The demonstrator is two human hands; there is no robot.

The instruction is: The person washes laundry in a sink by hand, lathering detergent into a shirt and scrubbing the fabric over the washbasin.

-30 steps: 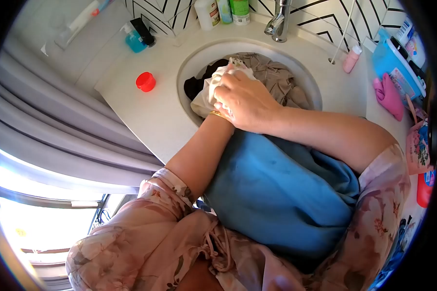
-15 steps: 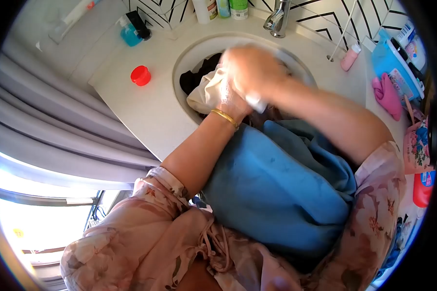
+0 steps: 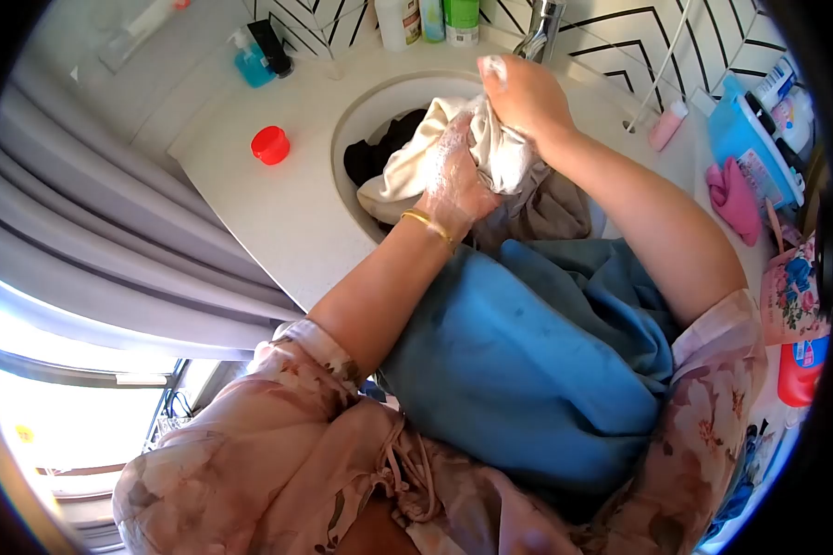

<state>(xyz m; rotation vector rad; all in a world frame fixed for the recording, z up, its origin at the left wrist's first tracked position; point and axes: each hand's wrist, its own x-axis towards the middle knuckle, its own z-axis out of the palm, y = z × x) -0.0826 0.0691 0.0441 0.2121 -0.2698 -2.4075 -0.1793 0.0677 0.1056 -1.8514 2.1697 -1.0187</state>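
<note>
Over the round sink [image 3: 347,111], my two hands hold a wet cream cloth [image 3: 504,162] bunched between them. My left hand [image 3: 458,180], coated with soap suds, is closed around the cloth from the near left. On the far right side, my right hand [image 3: 528,97] grips it with curled fingers, suds on the thumb. Part of the cloth hangs toward the left rim. Below lie a black cloth [image 3: 379,153] and a brownish-grey garment [image 3: 555,208]. A large blue cloth [image 3: 528,342] drapes between my forearms, in front of the sink.
A red cap [image 3: 270,145] sits on the counter left of the sink. Behind are a blue pump bottle [image 3: 253,63], several bottles and the faucet [image 3: 540,32]. To the right stand a pink bottle [image 3: 668,125], a blue basket [image 3: 754,139] and a pink cloth [image 3: 734,199].
My right hand, blurred and crossing over my left wrist before, has moved up and to the right. More of the cream cloth and the brownish-grey garment now shows.
</note>
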